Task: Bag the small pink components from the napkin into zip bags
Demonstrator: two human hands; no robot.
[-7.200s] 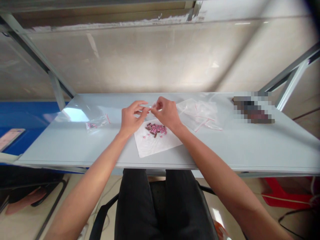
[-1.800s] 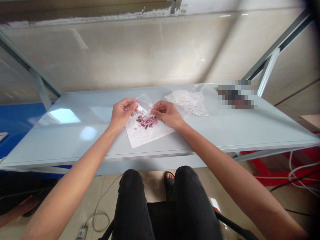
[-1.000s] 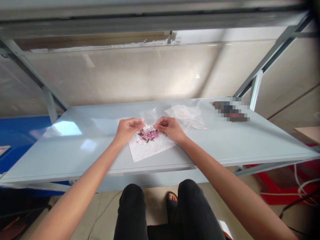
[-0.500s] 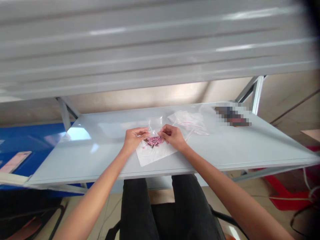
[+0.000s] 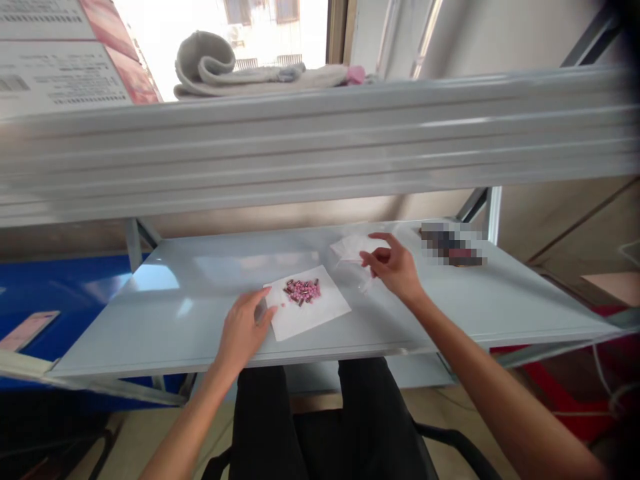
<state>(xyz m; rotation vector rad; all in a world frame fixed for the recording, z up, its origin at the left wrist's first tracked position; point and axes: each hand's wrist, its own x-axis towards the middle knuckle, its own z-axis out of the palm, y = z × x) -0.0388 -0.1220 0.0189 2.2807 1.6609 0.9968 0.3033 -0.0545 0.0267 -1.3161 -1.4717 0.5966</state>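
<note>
A white paper sheet [image 5: 310,313] lies on the pale grey shelf [image 5: 190,313] with a small heap of pink and brown pills [image 5: 302,291] on it. My left hand [image 5: 243,328] rests flat on the shelf, fingers stretched out, fingertips at the sheet's left edge, holding nothing. My right hand [image 5: 395,267] is off to the right, at a pile of small clear zip bags [image 5: 350,247]. Its fingers are curled, and a clear bag [image 5: 365,285] seems to hang from them.
An upper shelf edge [image 5: 320,140] crosses the view close above. On it lie a rolled grey cloth [image 5: 205,60] and a printed label sheet [image 5: 60,53]. A blurred-out dark object [image 5: 450,243] sits at the shelf's right end. A blue surface [image 5: 50,293] is at left.
Both hands have left the clear bag they held over the pills. My left hand dropped to the shelf beside the sheet; my right hand moved right to the bag pile. The camera tilted up.
</note>
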